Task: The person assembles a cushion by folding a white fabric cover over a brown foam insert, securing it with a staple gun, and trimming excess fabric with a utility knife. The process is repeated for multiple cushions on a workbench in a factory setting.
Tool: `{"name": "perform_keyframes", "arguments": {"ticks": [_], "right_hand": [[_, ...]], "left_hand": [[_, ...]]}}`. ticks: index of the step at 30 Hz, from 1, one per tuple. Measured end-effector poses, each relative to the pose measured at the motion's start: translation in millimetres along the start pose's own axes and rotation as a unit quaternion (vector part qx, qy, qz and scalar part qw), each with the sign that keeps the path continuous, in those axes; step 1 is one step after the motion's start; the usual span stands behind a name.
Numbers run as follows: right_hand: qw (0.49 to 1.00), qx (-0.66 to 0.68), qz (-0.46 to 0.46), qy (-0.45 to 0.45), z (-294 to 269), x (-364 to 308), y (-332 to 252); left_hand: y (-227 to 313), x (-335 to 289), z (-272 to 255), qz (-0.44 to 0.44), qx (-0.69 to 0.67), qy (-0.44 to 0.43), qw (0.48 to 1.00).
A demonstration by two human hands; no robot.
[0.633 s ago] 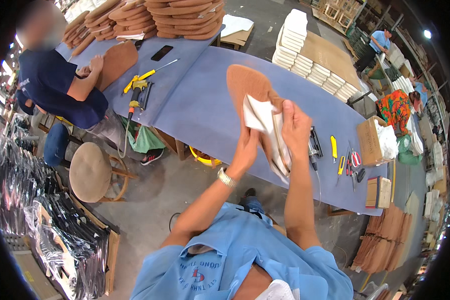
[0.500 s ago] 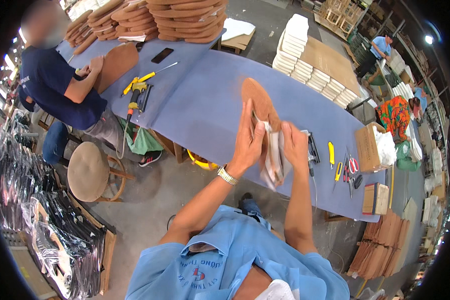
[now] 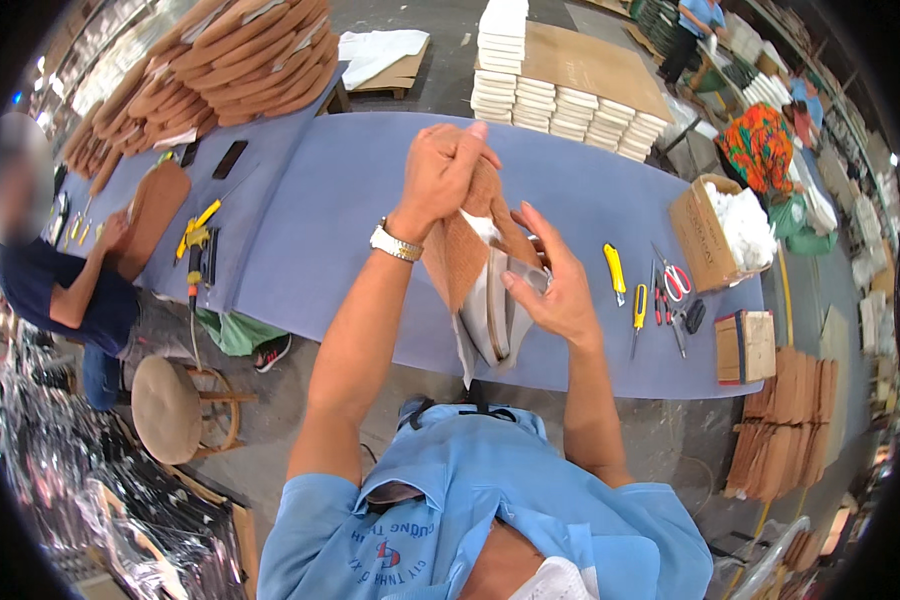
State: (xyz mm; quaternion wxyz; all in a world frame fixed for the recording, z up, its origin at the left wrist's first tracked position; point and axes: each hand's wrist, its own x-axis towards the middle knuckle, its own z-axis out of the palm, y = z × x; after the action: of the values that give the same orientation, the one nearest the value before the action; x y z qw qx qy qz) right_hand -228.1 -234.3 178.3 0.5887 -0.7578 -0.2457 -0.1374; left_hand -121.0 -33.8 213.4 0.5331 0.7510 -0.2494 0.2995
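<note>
In the head view, your left hand (image 3: 440,175) sits just above the centre of the frame, fingers curled shut around the top end of the brown oval board (image 3: 467,250), which stands tilted up off the table. Your right hand (image 3: 555,285) is just right of centre, fingers half open and spread, thumb and fingertips pinching the pale cloth sheet (image 3: 490,320) against the board's right edge. The sheet's loose end hangs down past the board's lower end, over the near edge of the blue table (image 3: 340,210).

To the left of your hands the blue tabletop shows a wide bare stretch, running out to the yellow tool (image 3: 196,228) and the dark phone (image 3: 230,158) in the upper left. To the right, the room is tighter: a yellow knife (image 3: 615,270) lies just beside your right hand, then a second yellow knife (image 3: 639,305), then scissors (image 3: 675,282) and an open cardboard box (image 3: 705,235) of white stuffing at the right.

Along the far edge, at the top of the frame, stand stacks of white panels (image 3: 560,105) and a heap of brown boards (image 3: 250,55). At the left edge another person (image 3: 65,290) leans over the table, with a round stool (image 3: 168,408) below, lower left
</note>
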Motion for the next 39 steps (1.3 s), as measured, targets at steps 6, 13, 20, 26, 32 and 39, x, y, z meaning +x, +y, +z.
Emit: {"name": "perform_keyframes", "arguments": {"ticks": [6,13,20,26,32,39], "right_hand": [[0.994,-0.058,-0.068,0.068,-9.8,29.4,20.6],[0.984,-0.024,-0.156,0.078,11.5,56.7,35.9],[0.993,0.094,-0.038,0.051,15.2,62.5,50.8],[0.986,-0.022,0.144,-0.076,-1.8,12.3,115.7],[0.964,0.005,0.217,-0.150,19.2,-9.6,133.5],[0.965,0.019,0.244,-0.097,56.8,24.8,165.8]], "left_hand": [[-13.2,22.9,20.8,-0.069,-0.005,-0.046,0.997],[-32.8,20.2,3.4,-0.128,-0.050,-0.038,0.990],[-44.8,29.9,-5.7,-0.174,-0.036,-0.012,0.984],[-70.5,33.9,-0.5,-0.173,0.015,0.007,0.985],[-83.6,-3.6,8.9,-0.151,0.023,0.128,0.980],[-118.2,-264.0,40.1,-0.638,-0.385,0.243,0.621]]}}
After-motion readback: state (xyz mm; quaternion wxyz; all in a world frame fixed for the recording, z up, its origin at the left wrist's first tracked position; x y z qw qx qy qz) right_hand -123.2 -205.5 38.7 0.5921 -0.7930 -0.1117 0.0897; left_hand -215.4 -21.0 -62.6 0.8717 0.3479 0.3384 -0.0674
